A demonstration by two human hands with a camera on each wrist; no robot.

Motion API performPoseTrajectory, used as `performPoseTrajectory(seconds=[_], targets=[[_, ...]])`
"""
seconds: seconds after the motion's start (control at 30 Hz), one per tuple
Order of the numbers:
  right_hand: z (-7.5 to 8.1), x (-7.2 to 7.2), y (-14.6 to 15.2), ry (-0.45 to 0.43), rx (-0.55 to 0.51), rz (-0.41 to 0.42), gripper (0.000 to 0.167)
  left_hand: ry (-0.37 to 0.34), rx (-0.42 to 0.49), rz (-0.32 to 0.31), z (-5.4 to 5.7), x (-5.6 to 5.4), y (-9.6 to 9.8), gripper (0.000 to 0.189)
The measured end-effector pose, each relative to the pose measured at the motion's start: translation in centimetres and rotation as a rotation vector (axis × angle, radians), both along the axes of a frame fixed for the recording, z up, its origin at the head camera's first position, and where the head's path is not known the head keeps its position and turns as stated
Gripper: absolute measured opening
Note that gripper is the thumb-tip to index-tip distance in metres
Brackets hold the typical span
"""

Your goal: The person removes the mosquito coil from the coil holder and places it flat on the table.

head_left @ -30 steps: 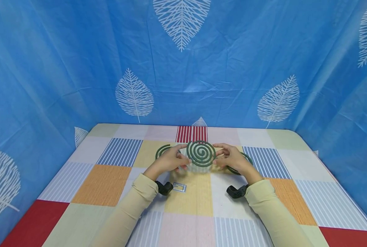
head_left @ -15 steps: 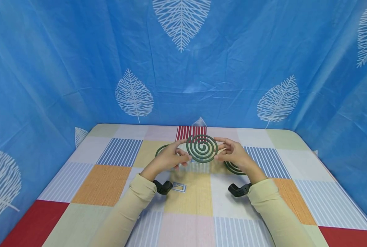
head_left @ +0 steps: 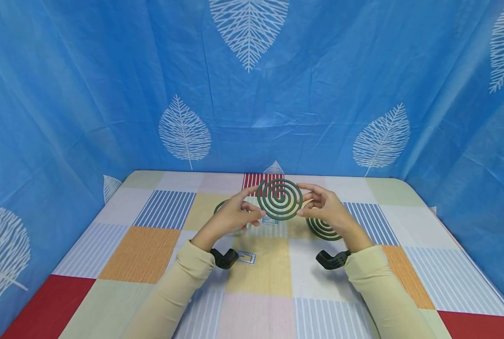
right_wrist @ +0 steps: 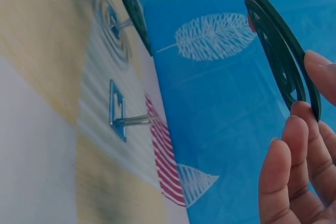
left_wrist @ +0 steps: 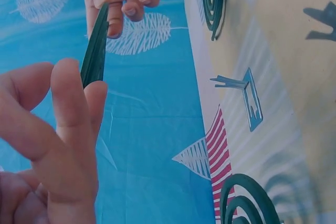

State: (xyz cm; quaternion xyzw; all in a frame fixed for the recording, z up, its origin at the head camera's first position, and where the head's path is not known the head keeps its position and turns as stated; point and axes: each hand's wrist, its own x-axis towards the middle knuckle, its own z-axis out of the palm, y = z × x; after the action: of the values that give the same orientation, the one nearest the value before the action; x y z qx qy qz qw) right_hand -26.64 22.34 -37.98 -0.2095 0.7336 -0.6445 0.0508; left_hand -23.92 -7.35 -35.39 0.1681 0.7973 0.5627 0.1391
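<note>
A green mosquito coil [head_left: 281,198] is held up above the table, its spiral face toward the head camera. My left hand [head_left: 231,216] pinches its left edge between thumb and fingertips. On the opposite edge, my right hand [head_left: 327,209] pinches it the same way. Seen from the right wrist, the held coil [right_wrist: 283,51] shows edge-on with some turns standing apart. Behind and below the hands are two more green coils, one at the left [head_left: 219,205], mostly hidden by my left hand, and one at the right [head_left: 321,230], partly covered by my right.
Under the held coil stands a small metal coil stand [head_left: 270,220] with an upright prong, clearer in the left wrist view. Another metal stand [head_left: 246,257] lies nearer, beside my left wrist. The checked tablecloth [head_left: 260,273] ends at a blue leaf-print curtain [head_left: 303,94].
Both hands have raised the held coil away from the table and a little to the right. The metal stand beneath it has come into sight.
</note>
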Motion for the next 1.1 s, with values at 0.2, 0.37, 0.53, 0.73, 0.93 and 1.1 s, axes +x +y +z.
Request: performPoseTrajectory(seconds=[0.2,0.37,0.53,0.73,0.93,1.1], targets=[[0.8,0.4,0.2,-0.005,0.015,-0.011,0.075,0.019,0.011,0.018,0.2,0.4,0.4,0.081],[1.5,0.8,0.5,0.004,0.027,-0.003,0.076,0.042,0.044,0.018,0.3,0.7,0.7,0.080],[1.9,1.0,0.9,0.007,0.028,0.017,0.077,0.056,0.069,0.012,0.2,0.9,0.9,0.078],[2.2,1.0,1.4,0.028,0.069,0.019,0.076,0.063,0.060,0.026,0.2,1.2,1.4,0.079],[2.5,1.1,2.2,0.017,0.120,0.027,0.076,0.066,0.077,0.010,0.0,1.6,2.0,0.079],[2.7,1.3,2.8,0.012,0.129,0.045,0.074,0.064,0.080,0.007,-0.3,1.8,2.3,0.079]])
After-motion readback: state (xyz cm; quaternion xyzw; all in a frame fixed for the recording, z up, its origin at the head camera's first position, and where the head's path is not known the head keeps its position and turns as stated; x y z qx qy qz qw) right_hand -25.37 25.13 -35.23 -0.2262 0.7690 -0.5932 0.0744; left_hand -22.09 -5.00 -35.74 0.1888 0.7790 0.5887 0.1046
